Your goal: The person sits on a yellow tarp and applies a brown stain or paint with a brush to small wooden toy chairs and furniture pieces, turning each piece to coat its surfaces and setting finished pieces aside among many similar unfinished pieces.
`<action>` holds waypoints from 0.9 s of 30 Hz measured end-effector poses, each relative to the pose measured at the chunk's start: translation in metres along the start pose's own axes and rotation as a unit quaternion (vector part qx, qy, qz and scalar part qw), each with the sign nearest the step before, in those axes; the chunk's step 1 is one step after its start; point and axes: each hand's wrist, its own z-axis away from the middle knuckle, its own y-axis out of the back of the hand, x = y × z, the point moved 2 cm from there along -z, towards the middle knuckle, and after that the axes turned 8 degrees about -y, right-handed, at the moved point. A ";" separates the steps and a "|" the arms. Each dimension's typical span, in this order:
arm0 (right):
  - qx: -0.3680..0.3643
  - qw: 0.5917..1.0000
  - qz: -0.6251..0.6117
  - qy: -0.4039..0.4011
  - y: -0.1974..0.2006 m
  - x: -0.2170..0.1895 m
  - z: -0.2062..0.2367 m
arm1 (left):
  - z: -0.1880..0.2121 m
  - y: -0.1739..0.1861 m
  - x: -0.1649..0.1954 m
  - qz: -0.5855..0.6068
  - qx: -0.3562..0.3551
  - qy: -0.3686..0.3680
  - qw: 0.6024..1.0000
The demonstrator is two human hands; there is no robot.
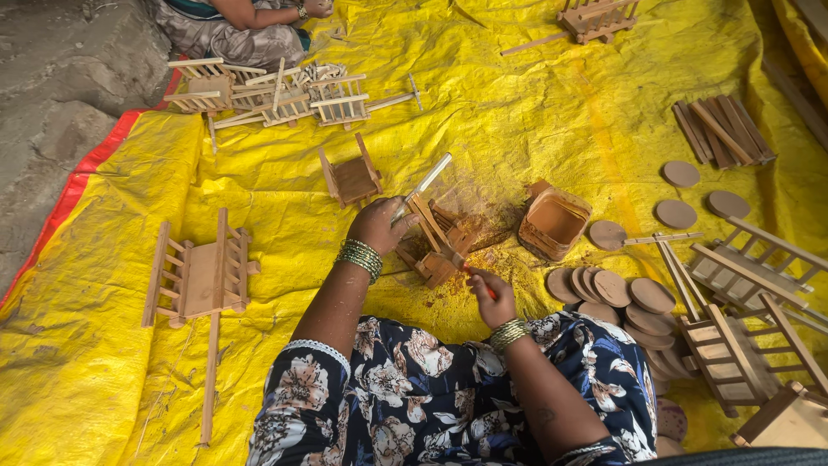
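My left hand (377,226) grips a slim metal tool (423,185) and rests against a small wooden cart frame (435,237) lying on the yellow tarp (483,103). My right hand (490,296) pinches a thin red-handled tool (479,283) whose tip meets the frame's lower edge. Both wrists wear green and gold bangles. Orange-brown dust lies on the tarp around the frame.
A small square wooden box (554,224) sits right of the frame, with wooden discs (614,289) beside it. Finished little carts lie at left (200,278), far left (267,93) and right (746,311). Wooden slats (723,131) are stacked upper right. Another person (246,22) sits at top.
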 end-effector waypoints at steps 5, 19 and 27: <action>0.004 0.994 -0.110 0.018 0.025 0.010 -0.013 | -0.014 0.010 0.002 -0.062 -0.079 0.125 0.987; 0.002 0.979 -0.204 -0.008 0.037 0.043 -0.027 | -0.019 0.027 -0.039 -0.082 -0.057 -0.120 0.988; 0.200 0.979 0.044 -0.013 0.086 0.047 -0.032 | 0.079 -0.045 -0.064 0.290 0.339 0.016 0.895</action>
